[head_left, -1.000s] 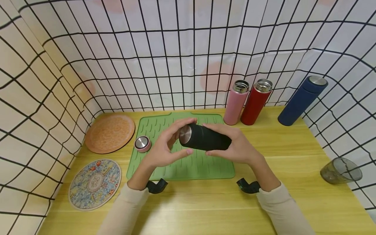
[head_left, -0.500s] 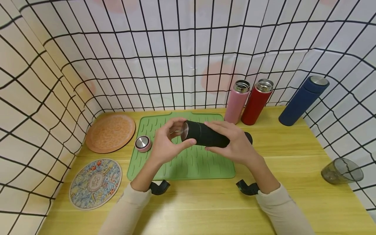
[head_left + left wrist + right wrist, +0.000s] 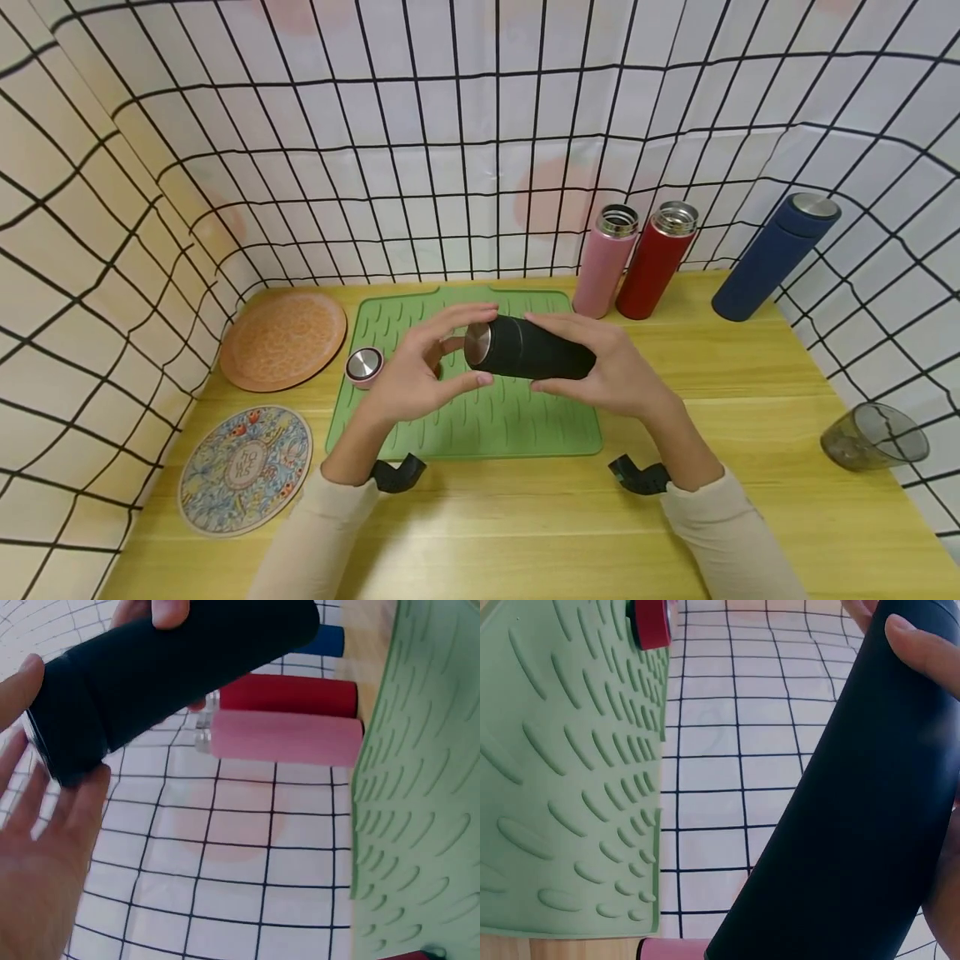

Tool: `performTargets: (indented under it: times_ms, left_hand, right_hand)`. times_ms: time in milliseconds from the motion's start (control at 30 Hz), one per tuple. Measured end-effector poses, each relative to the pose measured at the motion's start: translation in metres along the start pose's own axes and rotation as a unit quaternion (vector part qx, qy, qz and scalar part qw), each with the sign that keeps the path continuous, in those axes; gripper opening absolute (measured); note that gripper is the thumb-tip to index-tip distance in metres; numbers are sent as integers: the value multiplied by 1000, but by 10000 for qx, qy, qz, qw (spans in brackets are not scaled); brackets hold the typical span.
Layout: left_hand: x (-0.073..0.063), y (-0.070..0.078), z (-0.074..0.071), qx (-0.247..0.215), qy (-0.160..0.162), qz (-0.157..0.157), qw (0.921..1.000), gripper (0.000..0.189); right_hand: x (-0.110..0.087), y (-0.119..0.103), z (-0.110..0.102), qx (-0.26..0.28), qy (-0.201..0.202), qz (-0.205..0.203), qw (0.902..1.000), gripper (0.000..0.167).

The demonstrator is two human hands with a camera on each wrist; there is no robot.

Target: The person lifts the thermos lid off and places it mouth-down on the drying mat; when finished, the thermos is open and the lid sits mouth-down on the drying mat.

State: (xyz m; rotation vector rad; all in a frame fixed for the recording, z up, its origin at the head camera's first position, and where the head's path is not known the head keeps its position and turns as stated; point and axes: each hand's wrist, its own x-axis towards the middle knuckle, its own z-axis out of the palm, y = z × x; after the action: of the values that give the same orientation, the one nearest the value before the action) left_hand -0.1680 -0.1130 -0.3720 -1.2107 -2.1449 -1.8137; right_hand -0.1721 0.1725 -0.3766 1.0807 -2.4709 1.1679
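Observation:
A black thermos bottle (image 3: 551, 352) is held tilted over the green drying mat (image 3: 480, 425), its steel-topped lid (image 3: 495, 343) pointing left. My right hand (image 3: 618, 371) grips the body, thumb below and fingers over the top in the head view. At the other end, my left hand (image 3: 420, 371) curves round the lid; in the left wrist view its thumb and fingertips are at the lid's (image 3: 71, 724) edges. Behind the left hand, on the mat, sits a red lid (image 3: 651, 622), mostly hidden in the head view. A pink lid (image 3: 363, 367) lies at the mat's left.
Lidless pink (image 3: 606, 262) and red (image 3: 656, 260) bottles stand at the back, with a lidded blue bottle (image 3: 772, 258) farther right. A smoky cup (image 3: 873, 437) is at the right edge. On the left lie an orange round mat (image 3: 283, 342) and a patterned one (image 3: 245, 471).
Half a second ago the lid end turned away and the left hand moved nearer the bottle; now the lid faces forward again and the left fingers are more spread. The right hand keeps its grip.

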Motion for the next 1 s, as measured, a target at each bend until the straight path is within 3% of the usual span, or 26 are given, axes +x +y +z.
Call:
performTargets:
  times_ms: [100, 200, 267, 367, 467, 533, 633, 733, 833, 900, 1000]
  left_hand:
    - [-1, -2, 4, 473, 681, -468, 9955, 60]
    - [-1, -5, 6, 601, 964, -806, 9902, 62]
    - [-1, -6, 4, 293, 761, -698, 9942, 70]
    - [-1, -5, 1, -273, 134, -212, 9993, 82]
    - [0, -4, 0, -668, -419, 177, 9967, 85]
    - [0, -4, -1, -803, -551, 224, 9950, 81]
    - [0, -5, 0, -860, -402, 6, 9955, 76]
    - [-1, -7, 0, -410, 142, -453, 9980, 66]
    - [-2, -8, 0, 106, 478, -851, 9952, 73]
    - [-1, -8, -1, 108, 369, -790, 9961, 81]
    - [-1, -8, -2, -358, -70, -348, 9987, 85]
  right_hand:
    - [1, 0, 4, -264, 134, 9, 9996, 83]
    - [2, 0, 8, -416, 263, 14, 9988, 82]
    - [2, 0, 8, -308, 316, 49, 9990, 82]
    - [1, -1, 4, 83, 299, 141, 9994, 84]
    - [0, 0, 0, 318, 192, 132, 9992, 85]
    - [0, 0, -2, 363, 101, 69, 9993, 85]
    - [0, 1, -2, 307, 21, 19, 9995, 84]
    - [1, 1, 0, 165, -17, 50, 9998, 84]
    - [2, 1, 2, 19, -66, 105, 9999, 83]
    - [1, 1, 2, 24, -82, 153, 9998, 83]
    - [0, 1, 0, 163, -46, 207, 9996, 83]
